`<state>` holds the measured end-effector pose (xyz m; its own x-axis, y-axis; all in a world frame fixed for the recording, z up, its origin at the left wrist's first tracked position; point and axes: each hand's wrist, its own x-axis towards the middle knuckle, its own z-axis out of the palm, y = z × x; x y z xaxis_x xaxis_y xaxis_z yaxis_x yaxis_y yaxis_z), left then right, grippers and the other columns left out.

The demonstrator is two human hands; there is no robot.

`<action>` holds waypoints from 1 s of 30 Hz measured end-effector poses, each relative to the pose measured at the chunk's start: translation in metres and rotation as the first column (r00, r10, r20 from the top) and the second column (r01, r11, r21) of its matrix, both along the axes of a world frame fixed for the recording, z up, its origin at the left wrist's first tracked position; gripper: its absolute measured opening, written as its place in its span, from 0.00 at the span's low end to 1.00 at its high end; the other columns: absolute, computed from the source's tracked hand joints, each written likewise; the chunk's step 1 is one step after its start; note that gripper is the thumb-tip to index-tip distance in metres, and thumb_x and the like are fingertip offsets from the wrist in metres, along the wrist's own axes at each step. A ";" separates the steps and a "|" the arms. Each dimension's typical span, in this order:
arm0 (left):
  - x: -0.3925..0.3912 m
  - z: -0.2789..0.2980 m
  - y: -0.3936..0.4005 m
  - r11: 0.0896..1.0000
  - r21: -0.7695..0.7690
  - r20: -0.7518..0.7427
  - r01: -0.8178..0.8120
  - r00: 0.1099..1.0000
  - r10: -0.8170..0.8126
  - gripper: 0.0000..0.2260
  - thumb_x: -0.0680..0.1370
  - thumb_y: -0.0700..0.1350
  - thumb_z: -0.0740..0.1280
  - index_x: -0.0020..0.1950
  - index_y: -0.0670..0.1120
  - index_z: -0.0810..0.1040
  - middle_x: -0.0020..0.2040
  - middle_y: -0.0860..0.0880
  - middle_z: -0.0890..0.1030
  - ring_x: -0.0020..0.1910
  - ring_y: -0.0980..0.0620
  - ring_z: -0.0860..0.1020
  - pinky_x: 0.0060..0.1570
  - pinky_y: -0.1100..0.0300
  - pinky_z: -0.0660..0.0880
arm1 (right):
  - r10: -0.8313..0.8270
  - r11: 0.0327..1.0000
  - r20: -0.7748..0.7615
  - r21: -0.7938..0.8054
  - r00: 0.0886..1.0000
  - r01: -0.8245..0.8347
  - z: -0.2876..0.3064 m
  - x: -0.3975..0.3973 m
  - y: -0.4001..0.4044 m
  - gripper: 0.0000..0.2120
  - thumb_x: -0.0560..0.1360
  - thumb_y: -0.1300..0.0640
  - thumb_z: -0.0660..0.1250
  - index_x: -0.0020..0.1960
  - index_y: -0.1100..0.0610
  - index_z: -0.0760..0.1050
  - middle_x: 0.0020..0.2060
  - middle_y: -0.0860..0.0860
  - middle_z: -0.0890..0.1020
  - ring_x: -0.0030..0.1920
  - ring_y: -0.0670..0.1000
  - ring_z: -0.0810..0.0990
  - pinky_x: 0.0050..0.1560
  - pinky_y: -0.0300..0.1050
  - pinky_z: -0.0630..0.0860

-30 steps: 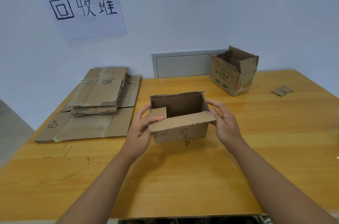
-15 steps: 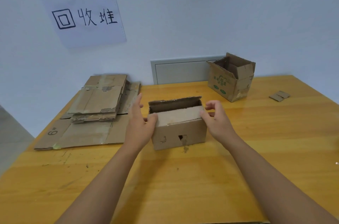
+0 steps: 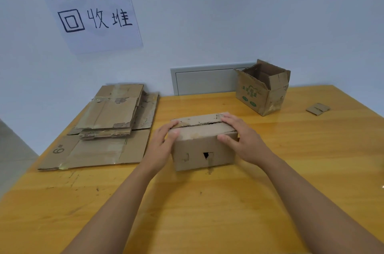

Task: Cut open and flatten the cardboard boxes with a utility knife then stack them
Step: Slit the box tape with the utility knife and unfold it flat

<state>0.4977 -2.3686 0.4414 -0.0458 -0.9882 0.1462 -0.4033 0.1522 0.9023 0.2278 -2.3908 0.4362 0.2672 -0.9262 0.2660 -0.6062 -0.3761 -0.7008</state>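
While its 2 top flaps lie folded down with a ragged seam between them, the small cardboard box [image 3: 202, 147] stands on the wooden bench [image 3: 207, 212], near the middle and toward the person. The left hand [image 3: 161, 145] grips the box's left top corner, its fingers [image 3: 173, 123] curled over the far flap and the thumb pressed on the near one. The right hand [image 3: 242, 139] lies over the right end of the top, fingers spread and nearly straight, pressing the flaps down. A torn hole shows in the box's front wall. To the left, a stack of flattened cardboard [image 3: 110, 125] rests at the bench's edge. At the back right stands an open box with green print [image 3: 260, 91], and a small cardboard scrap [image 3: 317, 109] lies further right. A handwritten paper sign [image 3: 95, 19] hangs on the wall.
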 end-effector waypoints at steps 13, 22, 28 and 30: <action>-0.001 0.021 0.011 0.999 -0.041 -0.086 -0.014 0.996 0.011 0.29 0.74 0.54 0.74 0.70 0.58 0.64 0.63 0.58 0.71 0.60 0.66 0.72 0.52 0.70 0.70 | -0.286 0.667 0.231 0.745 0.930 0.020 0.023 0.018 0.014 0.18 0.82 0.45 0.60 0.51 0.56 0.81 0.46 0.58 0.83 0.40 0.60 0.85 0.37 0.51 0.83; -0.032 0.010 -0.009 0.985 -0.090 0.255 -0.146 0.953 0.165 0.18 0.78 0.60 0.65 0.67 0.60 0.74 0.69 0.53 0.61 0.70 0.50 0.61 0.65 0.56 0.63 | -0.432 0.846 -0.338 0.170 0.836 0.506 -0.003 -0.005 -0.003 0.15 0.81 0.46 0.57 0.57 0.56 0.73 0.54 0.54 0.77 0.52 0.56 0.76 0.44 0.50 0.74; -0.053 0.007 -0.019 0.999 0.015 0.287 -0.030 0.958 0.024 0.36 0.72 0.67 0.66 0.77 0.58 0.62 0.73 0.61 0.51 0.74 0.52 0.55 0.68 0.50 0.61 | -0.340 0.793 -0.639 0.200 0.691 0.575 -0.025 -0.037 0.011 0.24 0.83 0.45 0.54 0.77 0.47 0.56 0.67 0.56 0.70 0.63 0.60 0.72 0.48 0.52 0.71; -0.054 0.007 -0.023 0.999 0.031 0.254 -0.030 0.967 0.022 0.39 0.68 0.68 0.66 0.76 0.58 0.62 0.73 0.61 0.52 0.73 0.51 0.56 0.69 0.51 0.62 | -0.282 0.834 -0.649 0.199 0.707 0.515 -0.027 -0.041 0.010 0.24 0.84 0.49 0.53 0.78 0.46 0.54 0.65 0.56 0.73 0.60 0.60 0.75 0.46 0.51 0.71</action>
<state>0.4434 -2.3913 0.4480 -0.0513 -0.9937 0.0995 -0.6231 0.1097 0.7744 0.1872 -2.3810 0.4094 -0.1589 -0.9739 -0.1621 -0.9622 0.1895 -0.1958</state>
